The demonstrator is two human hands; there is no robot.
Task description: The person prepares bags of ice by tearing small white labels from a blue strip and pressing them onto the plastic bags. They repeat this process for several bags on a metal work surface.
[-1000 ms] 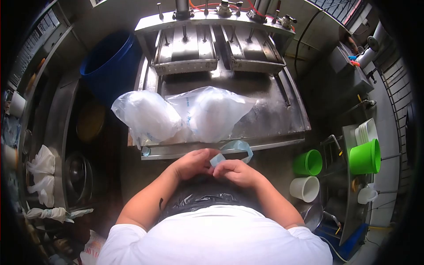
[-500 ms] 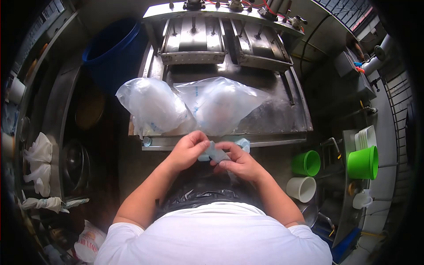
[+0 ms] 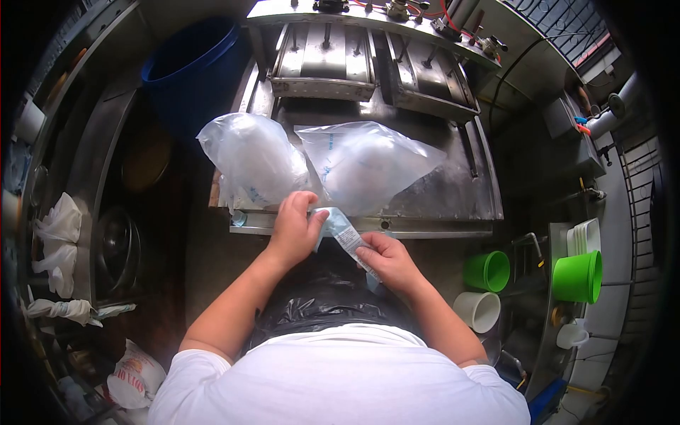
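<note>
A light blue strip of film with a printed white label (image 3: 345,234) stretches between my hands. My left hand (image 3: 294,225) pinches its upper left end between thumb and fingers. My right hand (image 3: 388,261) grips it lower down on the right, with part of the strip hanging below the fingers. Just beyond my hands, two clear plastic bags with pale contents lie on the metal worktop (image 3: 464,191): one bag (image 3: 255,159) on the left, the other (image 3: 365,166) beside it on the right.
Two metal press trays (image 3: 324,87) stand at the back of the worktop. A blue barrel (image 3: 191,78) is at the back left. Green buckets (image 3: 487,271) and a white bucket (image 3: 477,312) stand at the right. White bags (image 3: 60,241) hang at the left.
My hands have moved apart, and the strip is now stretched longer with its printed label showing. The camera view has shifted slightly.
</note>
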